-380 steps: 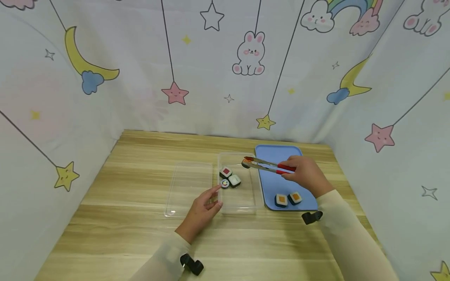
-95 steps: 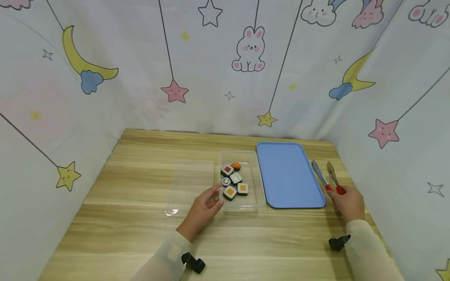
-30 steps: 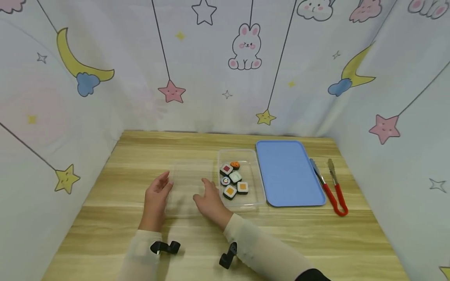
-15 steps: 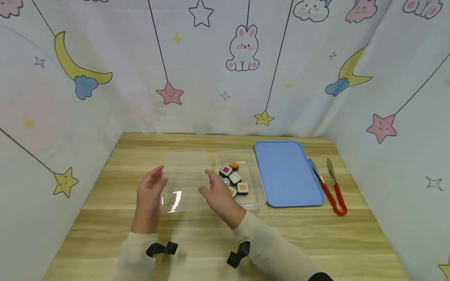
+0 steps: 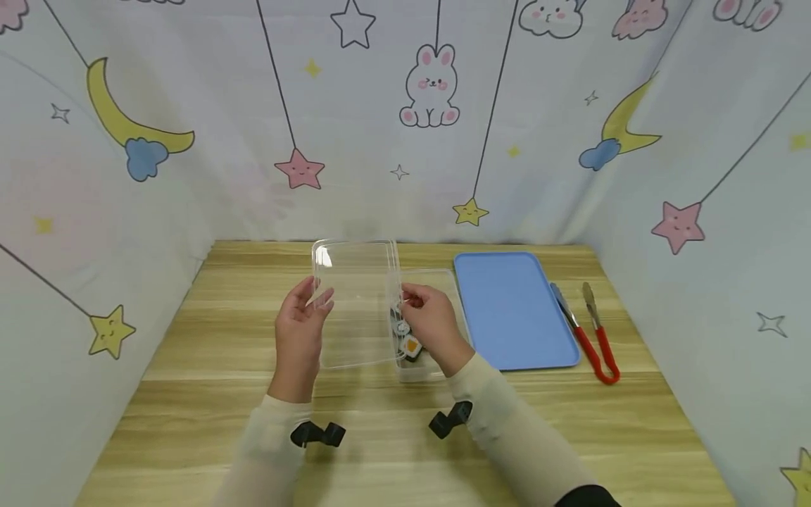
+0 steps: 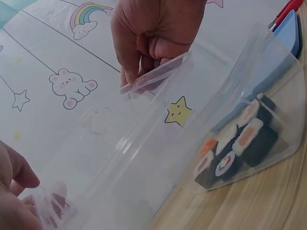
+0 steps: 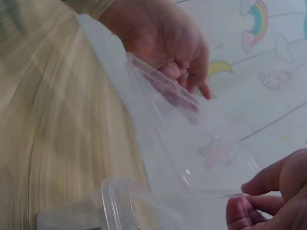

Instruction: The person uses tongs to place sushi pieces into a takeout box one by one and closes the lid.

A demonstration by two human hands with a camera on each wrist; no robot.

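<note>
A clear plastic lid (image 5: 355, 303) is raised over the table and tilted, gripped at opposite edges. My left hand (image 5: 298, 338) holds its left side between thumb and fingers. At the right edge, my right hand (image 5: 437, 327) pinches the rim, as the right wrist view also shows with the fingertips (image 7: 240, 208). Behind the lid's right edge stands a clear plastic container (image 5: 423, 374), partly covered by the lid and right hand. Several sushi pieces (image 6: 252, 143) sit together in it, showing orange, red and white centres with dark wraps in the left wrist view.
Right of the container lies a bare blue tray (image 5: 519, 310). Red-handled tongs (image 5: 607, 352) rest beyond it, arms spread. A wooden table (image 5: 380, 436) carries everything, enclosed by a patterned white curtain (image 5: 355, 204) at the back and sides.
Earlier, the right hand used the tongs, and sushi pieces left the tray for the container; the tongs were then laid down. Since then both hands have lifted the lid and brought it rightward.
</note>
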